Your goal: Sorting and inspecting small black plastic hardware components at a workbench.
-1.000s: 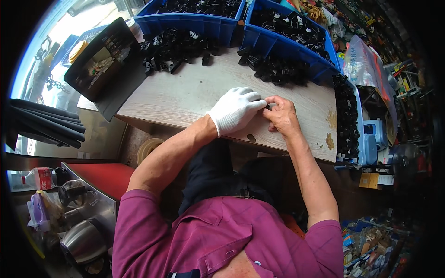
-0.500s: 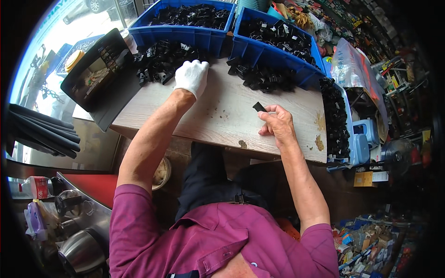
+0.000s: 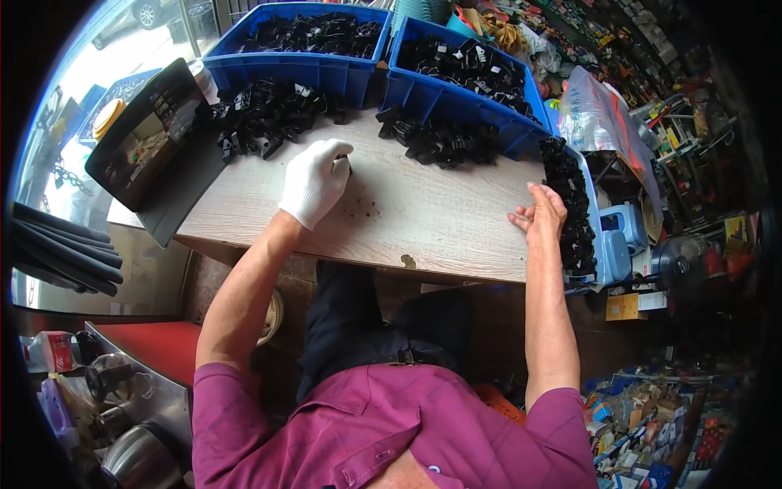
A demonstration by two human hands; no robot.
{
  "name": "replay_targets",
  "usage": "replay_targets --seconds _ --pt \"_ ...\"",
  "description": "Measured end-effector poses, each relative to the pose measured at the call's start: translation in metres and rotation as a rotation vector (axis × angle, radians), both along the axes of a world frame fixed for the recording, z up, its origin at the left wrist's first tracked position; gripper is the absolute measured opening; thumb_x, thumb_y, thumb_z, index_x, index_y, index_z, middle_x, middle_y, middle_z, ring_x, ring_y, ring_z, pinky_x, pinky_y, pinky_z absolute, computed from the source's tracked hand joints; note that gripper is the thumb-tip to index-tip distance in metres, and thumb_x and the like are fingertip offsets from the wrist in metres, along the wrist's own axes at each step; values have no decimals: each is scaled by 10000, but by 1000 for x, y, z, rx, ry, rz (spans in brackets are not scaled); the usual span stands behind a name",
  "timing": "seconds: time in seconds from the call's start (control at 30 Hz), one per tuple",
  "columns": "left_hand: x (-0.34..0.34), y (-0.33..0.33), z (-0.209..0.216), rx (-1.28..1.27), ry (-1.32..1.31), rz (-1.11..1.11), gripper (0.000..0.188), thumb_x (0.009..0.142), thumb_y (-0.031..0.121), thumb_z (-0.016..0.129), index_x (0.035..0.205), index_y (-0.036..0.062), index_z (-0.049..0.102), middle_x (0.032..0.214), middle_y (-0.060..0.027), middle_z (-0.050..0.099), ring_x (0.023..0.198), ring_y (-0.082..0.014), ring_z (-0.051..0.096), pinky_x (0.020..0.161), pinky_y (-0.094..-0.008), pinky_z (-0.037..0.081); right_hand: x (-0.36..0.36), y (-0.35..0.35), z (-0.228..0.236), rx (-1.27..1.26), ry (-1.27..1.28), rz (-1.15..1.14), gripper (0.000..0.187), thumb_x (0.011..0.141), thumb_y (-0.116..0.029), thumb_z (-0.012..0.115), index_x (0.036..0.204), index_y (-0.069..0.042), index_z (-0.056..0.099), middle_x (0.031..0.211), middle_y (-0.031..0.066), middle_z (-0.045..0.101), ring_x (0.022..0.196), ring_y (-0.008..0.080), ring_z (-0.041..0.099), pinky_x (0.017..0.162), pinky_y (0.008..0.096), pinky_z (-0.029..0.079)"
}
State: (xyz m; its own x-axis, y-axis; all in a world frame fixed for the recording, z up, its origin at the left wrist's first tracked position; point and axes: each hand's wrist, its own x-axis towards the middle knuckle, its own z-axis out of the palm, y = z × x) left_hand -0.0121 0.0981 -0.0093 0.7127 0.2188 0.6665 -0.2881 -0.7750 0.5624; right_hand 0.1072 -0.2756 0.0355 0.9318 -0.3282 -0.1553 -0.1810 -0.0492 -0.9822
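The left hand [image 3: 316, 181], in a white glove, is closed with its fingertips around a small black piece [image 3: 350, 169], mostly hidden by the glove, over the counter [image 3: 448, 224]. The bare right hand [image 3: 542, 213] is loosely open, fingers half bent and thumb apart, at the counter's right end.

From the glove, a dark propped screen [image 3: 147, 134] stands between nine and ten o'clock. A left heap [image 3: 273, 118] of black pieces lies at eleven, just in front of a blue bin [image 3: 285, 75] filled with more. From the bare hand, a right heap [image 3: 440, 140] of such pieces lies at ten, against a second blue bin [image 3: 444, 102], also filled, at eleven. Near that hand, toward three, a pale blue tub [image 3: 595, 216] holds more black pieces.
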Motion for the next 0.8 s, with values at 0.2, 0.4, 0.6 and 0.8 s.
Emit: replay_targets --seconds 0.2,0.4,0.6,0.8 --pt "-12 2 -3 188 92 41 73 852 81 684 916 58 712 909 -123 704 874 -350 666 775 -416 546 -16 54 -7 -77 59 358 357 864 -157 803 1164 -47 644 547 -15 514 450 118 562 562 337 611" --pt "-3 -6 -2 244 47 39 129 876 94 673 998 92 716 923 -102 718 890 -343 650 784 -425 549 -8 89 -15 -254 -47 460 380 834 -145 812 1158 6 683 703 62 661 451 112 550 424 286 528" --pt "-3 -13 1 313 115 -14 158 893 81 649 1031 91 723 936 -117 740 898 -347 663 783 -435 548 0 107 -22 -287 -66 356 364 839 -182 813 1112 24 689 717 77 667 454 116 564 414 283 535" --pt "-5 -15 2 296 101 13 143 896 79 643 1019 84 713 901 -133 731 884 -356 660 780 -445 546 5 119 -19 -178 96 248 370 874 -288 809 1112 -30 691 677 42 585 451 118 524 429 323 561"
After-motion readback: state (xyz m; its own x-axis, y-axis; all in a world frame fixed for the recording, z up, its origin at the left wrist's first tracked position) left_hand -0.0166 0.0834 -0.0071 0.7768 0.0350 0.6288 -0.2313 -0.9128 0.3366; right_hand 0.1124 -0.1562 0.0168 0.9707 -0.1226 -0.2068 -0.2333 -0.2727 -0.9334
